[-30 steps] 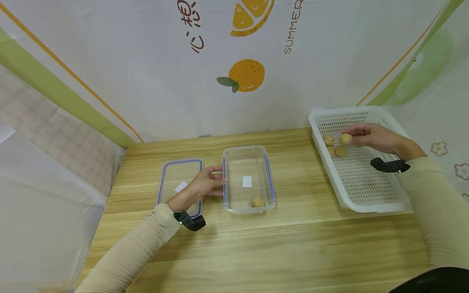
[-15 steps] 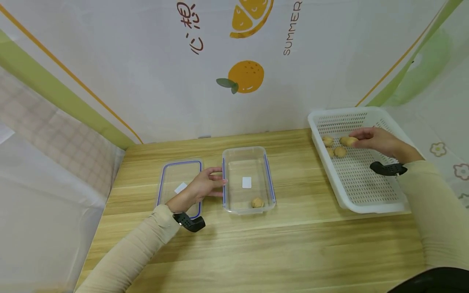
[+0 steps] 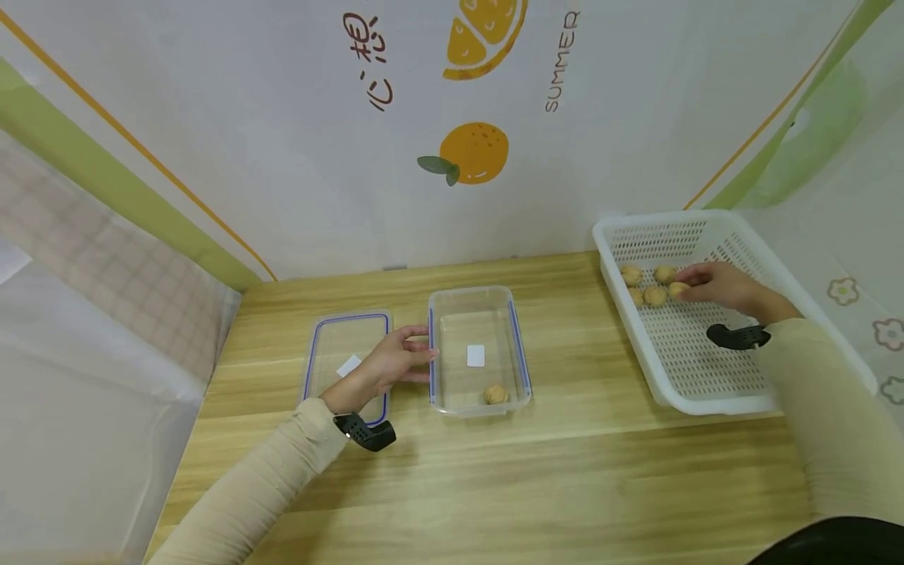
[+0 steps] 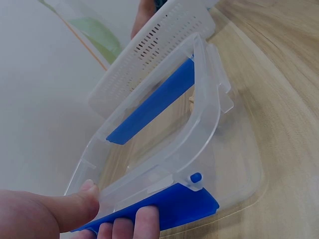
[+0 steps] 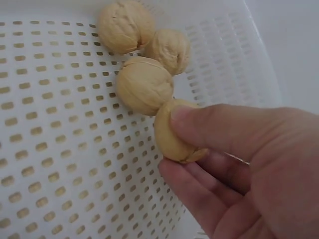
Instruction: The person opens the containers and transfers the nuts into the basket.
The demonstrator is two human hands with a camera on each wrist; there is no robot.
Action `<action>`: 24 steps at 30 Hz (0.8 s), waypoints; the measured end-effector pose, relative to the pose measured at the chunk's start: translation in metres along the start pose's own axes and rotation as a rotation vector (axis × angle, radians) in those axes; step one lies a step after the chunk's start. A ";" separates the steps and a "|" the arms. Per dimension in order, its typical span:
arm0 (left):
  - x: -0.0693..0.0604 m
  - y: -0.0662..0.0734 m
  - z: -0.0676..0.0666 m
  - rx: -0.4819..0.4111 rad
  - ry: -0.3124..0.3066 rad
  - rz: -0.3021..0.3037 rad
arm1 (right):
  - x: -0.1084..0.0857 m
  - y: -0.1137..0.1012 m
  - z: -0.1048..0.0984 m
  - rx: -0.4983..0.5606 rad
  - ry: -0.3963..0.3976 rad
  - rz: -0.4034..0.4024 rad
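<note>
My left hand holds the near-left side of a clear plastic food container, thumb on the rim and fingers against its blue latch. One walnut lies in the container's front right corner. Over at the right, my right hand pinches a walnut between thumb and fingers, inside a white perforated basket. Several other walnuts lie close together beside the pinched one, in the basket's back left part.
Left of the container a clear lid with a blue seal lies flat, partly under my left forearm. The wooden table meets a printed cloth at the back. A black object edges into the bottom right corner.
My right hand has shifted slightly right and towards me within the basket. The walnut at its fingertips now sits nearer than the one left behind it. My left hand has stayed on the container.
</note>
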State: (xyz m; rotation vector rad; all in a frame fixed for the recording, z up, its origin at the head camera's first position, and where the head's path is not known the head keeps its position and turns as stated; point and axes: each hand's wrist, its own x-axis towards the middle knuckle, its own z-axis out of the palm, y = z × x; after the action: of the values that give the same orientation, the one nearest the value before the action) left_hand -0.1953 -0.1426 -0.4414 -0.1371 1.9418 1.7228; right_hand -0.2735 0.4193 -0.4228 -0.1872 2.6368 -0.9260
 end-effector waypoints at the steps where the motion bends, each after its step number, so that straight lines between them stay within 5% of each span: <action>1: 0.000 0.000 0.000 0.000 -0.002 0.000 | 0.001 0.000 0.001 -0.007 0.005 0.003; 24: 0.001 0.000 0.000 0.001 -0.011 0.011 | 0.006 0.004 0.009 -0.067 0.044 -0.011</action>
State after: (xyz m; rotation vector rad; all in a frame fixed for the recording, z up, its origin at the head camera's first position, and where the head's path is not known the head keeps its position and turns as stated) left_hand -0.1958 -0.1424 -0.4420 -0.1165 1.9387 1.7265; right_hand -0.2763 0.4153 -0.4334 -0.2006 2.7120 -0.8549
